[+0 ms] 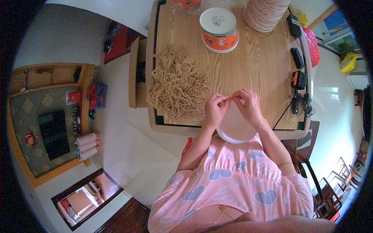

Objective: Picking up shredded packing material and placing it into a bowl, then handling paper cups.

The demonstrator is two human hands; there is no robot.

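Observation:
My left hand (pixel 216 111) and my right hand (pixel 249 108) meet over the table's near edge, fingertips pinched together. Between them is a short bit of thin tan cord, mostly covered by the fingers. Below the hands a white round piece (pixel 237 128), like a tub's flat end or a lid, rests between my forearms against the table edge. It is partly hidden by my right hand. Left of my hands lies a tangled heap of tan cords (pixel 176 83). Farther back, an orange patterned paper tub (pixel 220 40) stands with its white round end up.
A tall stack of round, pale-rimmed pieces (pixel 268 15) stands at the back right of the wood-grain table (pixel 256 66). Along the right edge lie black power adapters (pixel 298 79) and cables. Clear plastic wrapping (pixel 219 4) sits at the back. An open cardboard box (pixel 138 73) adjoins the left side.

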